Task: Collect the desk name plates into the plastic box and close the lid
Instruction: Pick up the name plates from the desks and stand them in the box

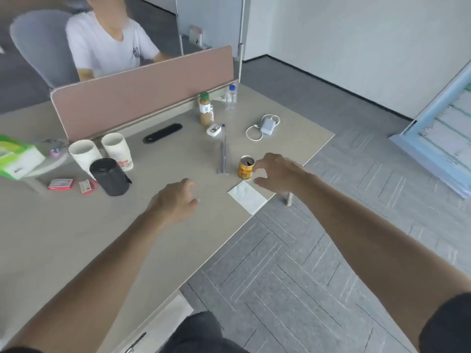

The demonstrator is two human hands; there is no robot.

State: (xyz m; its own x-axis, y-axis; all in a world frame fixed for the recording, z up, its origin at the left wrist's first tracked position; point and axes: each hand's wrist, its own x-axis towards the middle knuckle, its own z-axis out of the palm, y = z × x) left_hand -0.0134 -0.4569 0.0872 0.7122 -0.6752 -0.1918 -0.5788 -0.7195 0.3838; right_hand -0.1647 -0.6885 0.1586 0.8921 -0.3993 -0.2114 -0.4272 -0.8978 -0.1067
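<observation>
While we hover over worktop (76, 238), L hand (175, 200): grip loose, holds nothing.
R hand (277, 174): grip spread, just beside can (246, 169).
Name plate (223, 154): upright, nr can.

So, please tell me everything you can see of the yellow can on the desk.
The yellow can is small and metal-looking, with dark and red print. Its top is opened. It stands upright on the desk near the right edge, beside a clear upright plate. Fingertips of the right hand are at its side; whether they touch, I cannot tell.
</observation>
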